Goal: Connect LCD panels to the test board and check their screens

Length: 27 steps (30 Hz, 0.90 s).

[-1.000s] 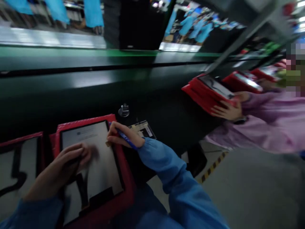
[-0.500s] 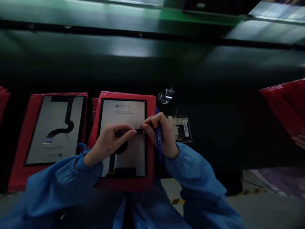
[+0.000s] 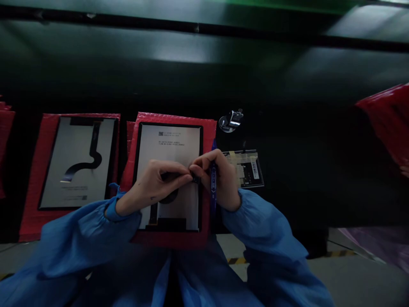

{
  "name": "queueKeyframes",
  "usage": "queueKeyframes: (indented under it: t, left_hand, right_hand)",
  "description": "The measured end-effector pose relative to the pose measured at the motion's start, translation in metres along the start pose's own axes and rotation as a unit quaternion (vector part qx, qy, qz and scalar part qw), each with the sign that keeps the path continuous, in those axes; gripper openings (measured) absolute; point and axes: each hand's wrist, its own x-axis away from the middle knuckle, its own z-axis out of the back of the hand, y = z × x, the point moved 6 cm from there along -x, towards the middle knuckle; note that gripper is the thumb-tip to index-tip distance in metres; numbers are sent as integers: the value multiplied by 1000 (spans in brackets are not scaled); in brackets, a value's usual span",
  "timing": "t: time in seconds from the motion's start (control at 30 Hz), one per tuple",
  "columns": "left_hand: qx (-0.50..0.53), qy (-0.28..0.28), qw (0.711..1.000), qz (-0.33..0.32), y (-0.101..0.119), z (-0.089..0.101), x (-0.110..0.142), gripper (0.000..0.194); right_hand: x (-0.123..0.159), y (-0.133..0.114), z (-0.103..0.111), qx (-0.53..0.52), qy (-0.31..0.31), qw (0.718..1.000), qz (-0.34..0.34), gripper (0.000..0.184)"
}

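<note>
A grey tablet panel [image 3: 172,147] lies back-up in a red bubble-wrap sleeve [image 3: 209,128] on the dark workbench in front of me. A black flex cable [image 3: 152,217] runs up the panel from its lower edge. My left hand [image 3: 153,185] and my right hand [image 3: 212,179] meet over the middle of the panel, both pinching the cable's free end [image 3: 194,179]. A blue pen [image 3: 213,183] is also tucked in my right hand, pointing down.
A second panel with a curved black flex cable [image 3: 78,162] lies in its own red sleeve to the left. A small metal clip [image 3: 231,120] and a taped label card [image 3: 244,168] sit right of the sleeve. More red sleeves [image 3: 388,115] show at the far right.
My head turned from the right back over the bench. My hands came together on the flex cable end; since half a second ago the pinch has stayed much the same.
</note>
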Motion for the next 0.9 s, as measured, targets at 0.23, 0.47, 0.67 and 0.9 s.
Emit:
queueKeyframes:
  t: [0.23,0.47,0.67,0.9]
  left_hand:
    - [-8,35,999,28,3,7,0,18]
    - [-42,111,992,50,9,17,4,18]
    - [-60,97,993,33,4,14,3,16]
    - [-116,107,987,8,2,14,5,18]
  right_hand:
    - [-8,-7,6,32,-171,984,-37,12]
    - [-8,-2,5,-2,-182,981,-73,18]
    - [-8,-4,5,-7,-185,979,-82,20]
    - [-8,-3,5,8,-185,980,-67,20]
